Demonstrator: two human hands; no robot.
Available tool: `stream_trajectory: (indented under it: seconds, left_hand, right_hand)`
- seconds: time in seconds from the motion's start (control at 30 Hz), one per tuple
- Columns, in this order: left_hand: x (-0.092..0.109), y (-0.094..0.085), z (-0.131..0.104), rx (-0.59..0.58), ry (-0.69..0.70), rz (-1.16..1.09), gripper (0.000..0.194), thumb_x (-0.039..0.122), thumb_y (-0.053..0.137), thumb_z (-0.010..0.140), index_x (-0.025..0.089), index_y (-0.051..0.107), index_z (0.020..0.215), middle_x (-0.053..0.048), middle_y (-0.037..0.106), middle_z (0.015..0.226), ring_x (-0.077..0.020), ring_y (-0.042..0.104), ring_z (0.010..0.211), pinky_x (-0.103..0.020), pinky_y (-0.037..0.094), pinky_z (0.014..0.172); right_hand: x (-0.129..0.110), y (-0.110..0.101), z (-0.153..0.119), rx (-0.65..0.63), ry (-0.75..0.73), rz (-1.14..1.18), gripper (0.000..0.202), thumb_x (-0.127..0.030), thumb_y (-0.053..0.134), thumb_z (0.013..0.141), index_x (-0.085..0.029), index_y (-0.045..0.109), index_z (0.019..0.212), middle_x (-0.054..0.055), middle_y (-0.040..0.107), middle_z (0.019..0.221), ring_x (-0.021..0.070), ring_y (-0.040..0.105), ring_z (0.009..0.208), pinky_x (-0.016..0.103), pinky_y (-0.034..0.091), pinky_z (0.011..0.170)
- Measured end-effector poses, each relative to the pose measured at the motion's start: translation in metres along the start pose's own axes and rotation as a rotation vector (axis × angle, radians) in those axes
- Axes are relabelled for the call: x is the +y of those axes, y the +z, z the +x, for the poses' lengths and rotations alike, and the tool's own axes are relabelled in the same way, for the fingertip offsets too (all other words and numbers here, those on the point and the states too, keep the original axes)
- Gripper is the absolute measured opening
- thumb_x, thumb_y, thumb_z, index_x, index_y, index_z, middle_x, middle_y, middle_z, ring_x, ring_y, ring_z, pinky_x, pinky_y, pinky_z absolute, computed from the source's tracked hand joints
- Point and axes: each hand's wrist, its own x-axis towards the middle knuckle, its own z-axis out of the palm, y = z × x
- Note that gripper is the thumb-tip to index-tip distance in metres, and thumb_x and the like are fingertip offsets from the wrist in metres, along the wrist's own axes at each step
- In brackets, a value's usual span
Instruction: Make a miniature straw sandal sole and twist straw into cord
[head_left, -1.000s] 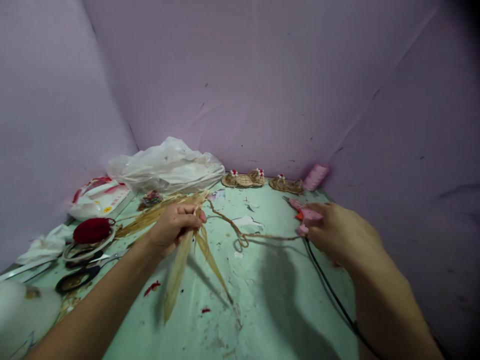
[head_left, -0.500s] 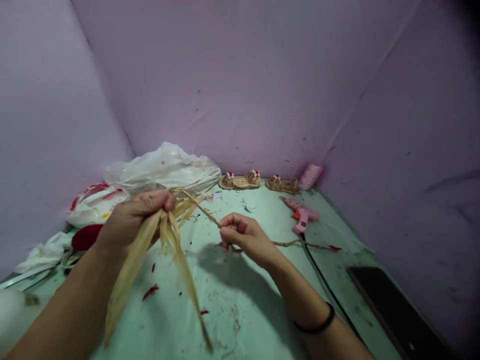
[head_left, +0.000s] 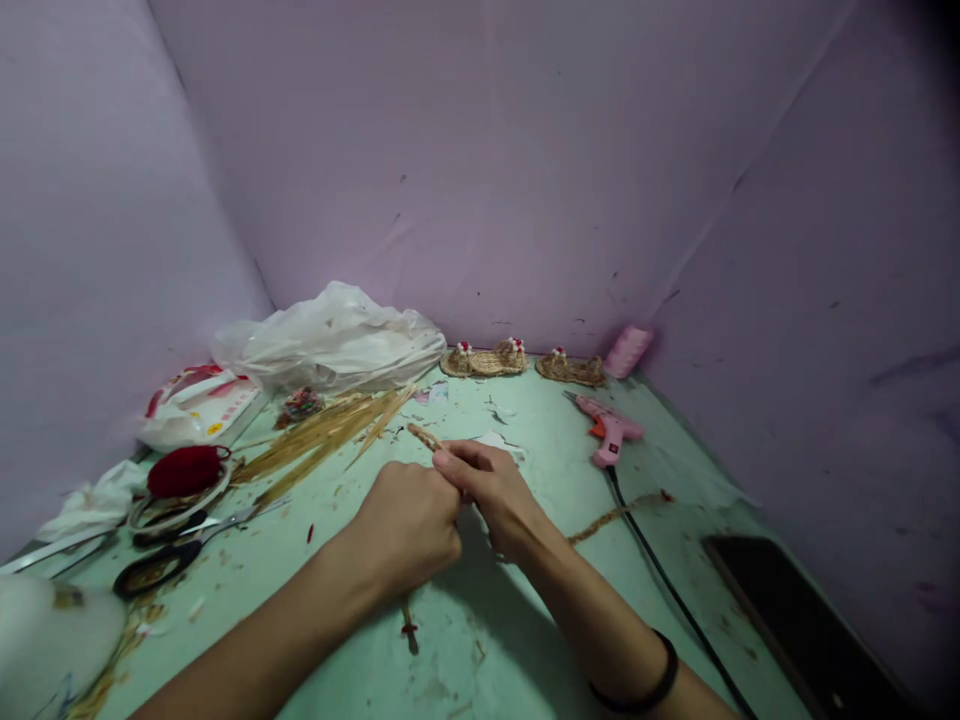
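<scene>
My left hand (head_left: pixel 411 520) is closed in a fist, back of the hand toward me, right against my right hand. Below it pokes the end of a pale dried fibre strip (head_left: pixel 409 625); the rest is hidden in the fist. Thumb and fingers of my right hand (head_left: pixel 491 490) pinch a twisted fibre cord (head_left: pixel 424 436), a short piece of which sticks out past the fingertips. More of this cord (head_left: pixel 600 524) runs out behind the right wrist across the table, passing by the glue gun's cable.
Loose dried fibre strips (head_left: pixel 315 440), black-handled scissors (head_left: pixel 176 560) and a red yarn ball (head_left: pixel 186 470) lie left. At the back are a white plastic bag (head_left: pixel 337 340), small woven slippers (head_left: pixel 491 360) and a pink roll (head_left: pixel 628 350). Right are a pink glue gun (head_left: pixel 611 425) and phone (head_left: pixel 787 610).
My left hand has come down and right to meet my right hand, turning over into a fist. The long hanging strips are now mostly hidden. My right hand has shifted slightly.
</scene>
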Motion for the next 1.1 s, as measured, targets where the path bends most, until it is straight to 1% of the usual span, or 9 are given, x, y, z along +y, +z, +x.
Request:
stream_trajectory:
  seconds: [0.13,0.27,0.37,0.53,0.63,0.7,0.77,0.93,1.1]
  left_hand:
    - [0.001,-0.001,0.001,-0.131,0.155,0.289,0.016,0.012,0.043,0.058,0.017,0.058,0.056,-0.01,0.06,0.055,-0.0231,0.055,0.054,-0.029,0.029,0.052]
    - [-0.003,-0.001,0.002,-0.097,0.137,0.216,0.017,0.018,0.045,0.066,0.018,0.058,0.055,-0.007,0.056,0.05,-0.0184,0.05,0.049,-0.027,0.028,0.051]
    - [-0.015,0.0,0.004,-0.12,0.156,-0.081,0.025,0.026,0.05,0.069,0.018,0.051,0.045,0.0,0.045,0.041,-0.0116,0.037,0.041,-0.024,0.022,0.047]
    - [-0.053,-0.004,0.014,-0.416,0.067,-0.799,0.037,0.043,0.055,0.068,0.017,0.046,0.044,0.005,0.029,0.04,-0.0074,0.021,0.04,-0.022,0.014,0.042]
    - [-0.069,-0.004,0.022,-0.292,-0.092,-1.04,0.037,0.048,0.059,0.063,0.016,0.049,0.048,0.005,0.032,0.042,-0.0065,0.021,0.04,-0.021,0.014,0.041]
    - [-0.071,-0.001,0.026,-0.151,-0.126,-1.049,0.036,0.046,0.061,0.063,0.015,0.052,0.048,0.004,0.036,0.042,-0.0064,0.026,0.04,-0.02,0.018,0.041]
    - [-0.065,0.004,0.028,-0.019,-0.092,-0.974,0.033,0.043,0.06,0.065,0.013,0.055,0.051,0.002,0.043,0.044,-0.0078,0.034,0.042,-0.02,0.024,0.043]
    - [-0.045,0.017,0.026,0.315,-0.046,-0.752,0.028,0.035,0.053,0.072,0.013,0.057,0.054,0.001,0.05,0.05,-0.0095,0.041,0.049,-0.019,0.03,0.048]
    - [-0.035,0.027,0.024,0.484,-0.113,-0.658,0.027,0.03,0.049,0.074,0.014,0.053,0.052,0.003,0.045,0.048,-0.0086,0.039,0.049,-0.019,0.029,0.047]
  right_hand:
    - [0.002,-0.011,0.007,0.293,0.038,-0.029,0.015,-0.023,0.061,0.056,-0.015,0.057,0.068,-0.004,0.048,0.057,0.0073,0.038,0.047,0.02,0.028,0.042]
    - [0.003,-0.018,0.01,0.379,0.011,0.087,0.012,-0.027,0.058,0.06,-0.016,0.054,0.061,-0.006,0.042,0.052,0.0062,0.032,0.044,0.019,0.023,0.039]
    - [0.0,-0.02,0.01,0.382,0.009,0.166,0.023,-0.036,0.058,0.064,-0.015,0.051,0.056,-0.007,0.037,0.046,0.005,0.029,0.04,0.019,0.02,0.037]
    - [-0.01,-0.026,0.007,0.264,-0.083,0.236,0.023,-0.033,0.065,0.061,-0.016,0.052,0.069,-0.005,0.05,0.048,0.0048,0.039,0.042,0.017,0.028,0.039]
    - [-0.011,-0.024,0.004,0.09,-0.003,0.187,0.027,-0.032,0.068,0.057,-0.015,0.051,0.07,-0.002,0.057,0.053,0.006,0.046,0.044,0.016,0.032,0.04]
    - [-0.007,-0.019,0.002,-0.029,0.091,0.137,0.031,-0.032,0.07,0.055,-0.015,0.05,0.071,-0.002,0.058,0.052,0.0066,0.047,0.041,0.017,0.035,0.039]
    - [-0.001,-0.013,0.001,-0.06,0.156,0.129,0.037,-0.03,0.072,0.052,-0.017,0.045,0.074,-0.005,0.056,0.048,0.0074,0.046,0.038,0.018,0.036,0.037]
    - [0.009,-0.008,0.004,0.118,0.026,0.075,0.038,-0.027,0.072,0.052,-0.02,0.035,0.058,-0.008,0.048,0.048,0.0064,0.044,0.039,0.019,0.035,0.039]
    - [0.012,-0.012,0.005,0.288,-0.185,-0.402,0.02,-0.029,0.068,0.056,-0.016,0.055,0.051,-0.004,0.049,0.048,0.0078,0.042,0.047,0.02,0.033,0.045]
